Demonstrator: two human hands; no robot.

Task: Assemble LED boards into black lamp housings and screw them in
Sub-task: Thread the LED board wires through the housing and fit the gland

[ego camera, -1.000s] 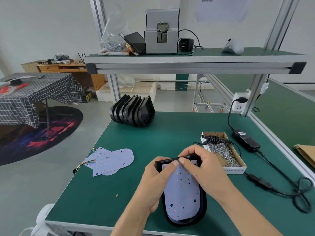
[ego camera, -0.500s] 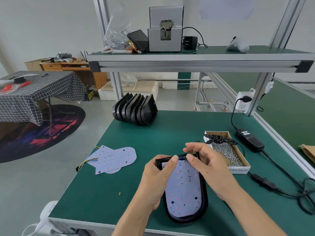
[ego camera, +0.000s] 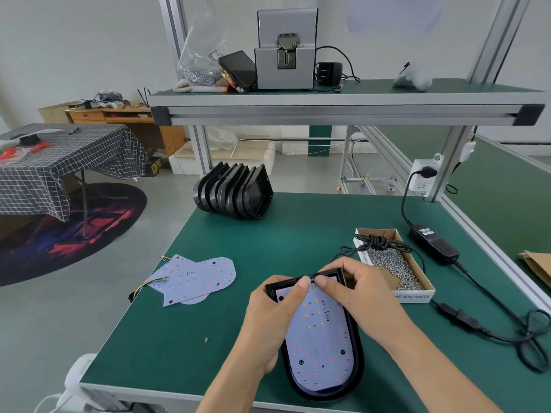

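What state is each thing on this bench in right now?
LED board: lying in the housing, unscrewed.
Black housing: flat on the mat, gripped at its far end.
Left hand: gripping the housing, thumb on the board.
Right hand: fingers curled over the housing's far rim.
Spare boards: loose, overlapping.
Empty housings: stacked on edge.
Screw box: open.

Black lamp housing (ego camera: 356,362) lies flat on the green bench (ego camera: 298,239) near the front edge, open side up, rounded end toward the person, square end away. LED board (ego camera: 319,338) sits inside it: pale lilac, same tongue shape, dotted with small red and orange LEDs, a couple of dark holes near the rounded end. Far end partly hidden under fingers. Spare boards (ego camera: 196,278) lie overlapped flat at the left, coloured wires off their left edge. Stack of empty housings (ego camera: 235,192) stands on edge at the back, nested.
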